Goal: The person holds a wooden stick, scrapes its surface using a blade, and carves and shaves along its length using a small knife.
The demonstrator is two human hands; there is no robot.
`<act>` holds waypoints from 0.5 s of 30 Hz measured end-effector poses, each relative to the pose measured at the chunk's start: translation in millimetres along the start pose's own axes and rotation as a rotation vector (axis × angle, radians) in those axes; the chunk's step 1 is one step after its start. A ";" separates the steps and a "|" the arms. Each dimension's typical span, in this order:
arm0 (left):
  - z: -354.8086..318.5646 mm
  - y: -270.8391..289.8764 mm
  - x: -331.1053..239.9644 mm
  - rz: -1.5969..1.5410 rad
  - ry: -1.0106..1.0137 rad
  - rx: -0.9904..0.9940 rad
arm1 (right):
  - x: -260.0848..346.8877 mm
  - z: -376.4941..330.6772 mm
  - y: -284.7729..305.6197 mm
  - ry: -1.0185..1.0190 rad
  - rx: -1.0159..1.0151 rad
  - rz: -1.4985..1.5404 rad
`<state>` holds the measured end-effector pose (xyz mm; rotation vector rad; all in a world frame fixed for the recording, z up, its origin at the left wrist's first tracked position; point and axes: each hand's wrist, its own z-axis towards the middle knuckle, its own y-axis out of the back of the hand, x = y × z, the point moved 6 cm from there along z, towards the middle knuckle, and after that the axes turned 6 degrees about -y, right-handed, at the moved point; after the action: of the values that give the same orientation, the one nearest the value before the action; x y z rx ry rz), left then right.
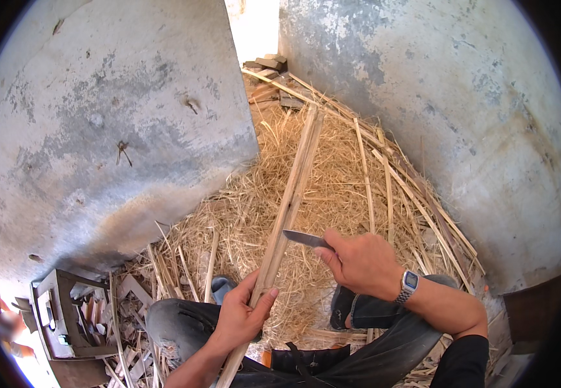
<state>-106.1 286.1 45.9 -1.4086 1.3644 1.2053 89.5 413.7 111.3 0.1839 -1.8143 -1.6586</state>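
A long split strip of pale wood, perhaps bamboo (287,205), slants from my lap up and away over the shavings. My left hand (241,312) is closed round its lower part, thumb lying along the top. In my right hand (366,265) is a knife (303,238) with a dark blade; its handle is hidden in my fist. The blade points left, its tip at or just over the strip's right edge; whether it touches I cannot tell. A watch with a metal band (409,286) is on my right wrist.
Curly shavings (338,174) cover the floor between my legs. Several long thin strips (416,194) lean along the right wall (461,97). Wood blocks (267,64) lie by the far gap. A dark frame (67,317) with wood scraps stands left; another person (10,323) shows partly beyond it.
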 end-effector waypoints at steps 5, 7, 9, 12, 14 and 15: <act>-11.2 -7.1 2.9 0.007 0.044 0.144 | -46.1 19.3 36.5 -0.101 -0.279 0.141; -9.9 -6.3 -2.7 0.018 0.031 0.130 | -39.0 12.0 45.1 -0.073 -0.281 0.227; -7.9 1.2 -1.0 -0.037 0.084 0.057 | -20.1 1.7 29.2 -0.067 -0.098 0.301; -5.7 2.1 2.7 -0.076 0.079 0.084 | -13.9 -2.8 22.1 -0.002 -0.082 0.287; -3.9 0.1 2.9 -0.068 0.079 0.100 | -12.3 -4.3 15.9 0.013 -0.058 0.265; -3.0 -1.4 3.0 -0.034 0.090 0.113 | -8.4 -5.5 5.6 0.016 0.028 0.249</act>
<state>-104.5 282.6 43.5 -1.4151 1.4413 1.0378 100.7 414.5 113.3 -0.0167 -1.7698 -1.4547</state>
